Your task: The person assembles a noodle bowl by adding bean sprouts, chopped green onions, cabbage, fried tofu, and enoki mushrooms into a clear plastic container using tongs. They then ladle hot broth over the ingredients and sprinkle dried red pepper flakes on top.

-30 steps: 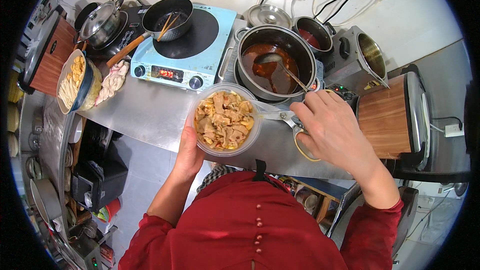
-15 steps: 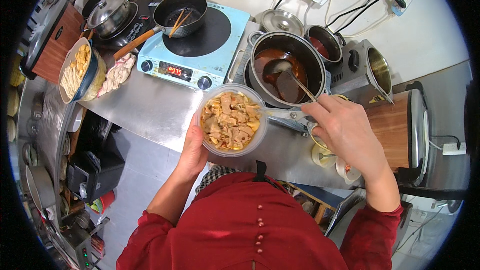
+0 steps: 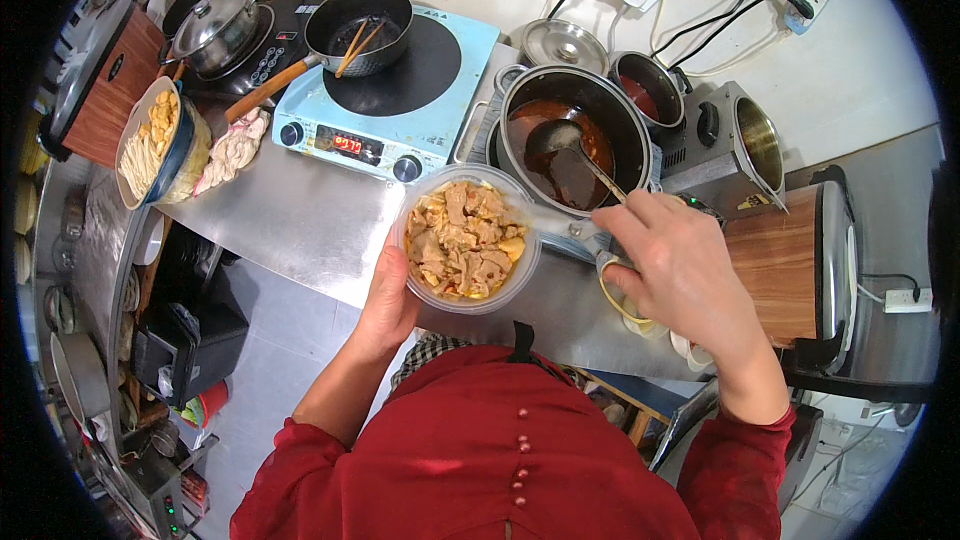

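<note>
My left hand (image 3: 388,292) grips the left side of a round clear plastic tub (image 3: 424,295). Sliced pale-brown meat (image 3: 470,238) in some yellowish liquid fills much of it. My right hand (image 3: 672,265) is closed around the handles of a pair of scissors (image 3: 575,230), which have yellow-edged finger loops. Their blades reach over the tub's right rim toward the meat and are smeared by motion, so whether they are spread cannot be told. Behind the scissors stands a deep pot (image 3: 632,130) of reddish-brown broth, with a ladle (image 3: 560,140) resting in it.
A light-blue induction cooker (image 3: 455,90) carries a wooden-handled pan (image 3: 385,60) with chopsticks in it. At the left sit a lidded steel pot (image 3: 225,30) and a bowl of noodles (image 3: 140,170). A small pot (image 3: 655,90) and a wood-sided appliance (image 3: 780,255) stand right.
My right hand has shifted slightly left and down with the scissors, their blades going a little farther over the tub. My left hand and the tub have barely moved.
</note>
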Motion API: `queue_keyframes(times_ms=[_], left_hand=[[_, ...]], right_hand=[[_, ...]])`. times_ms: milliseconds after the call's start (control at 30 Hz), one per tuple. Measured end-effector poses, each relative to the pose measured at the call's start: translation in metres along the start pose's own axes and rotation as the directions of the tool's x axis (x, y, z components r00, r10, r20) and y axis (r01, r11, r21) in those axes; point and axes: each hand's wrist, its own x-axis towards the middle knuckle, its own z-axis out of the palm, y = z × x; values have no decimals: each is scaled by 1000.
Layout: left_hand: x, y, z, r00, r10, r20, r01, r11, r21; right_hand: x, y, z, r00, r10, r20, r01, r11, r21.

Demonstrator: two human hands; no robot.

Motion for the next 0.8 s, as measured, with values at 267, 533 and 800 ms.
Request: queue_keyframes(times_ms=[267, 533, 800], left_hand=[[3, 0, 3, 999, 17, 39, -14, 998, -59], [1, 1, 6, 998, 37, 44, -34, 997, -65], [-3, 4, 14, 999, 45, 18, -44, 997, -60]], right_hand=[[-1, -4, 9, 999, 28, 37, -25, 996, -81], [-5, -16, -14, 999, -9, 49, 8, 1000, 22], [-4, -26, 12, 996, -62, 67, 56, 995, 88]])
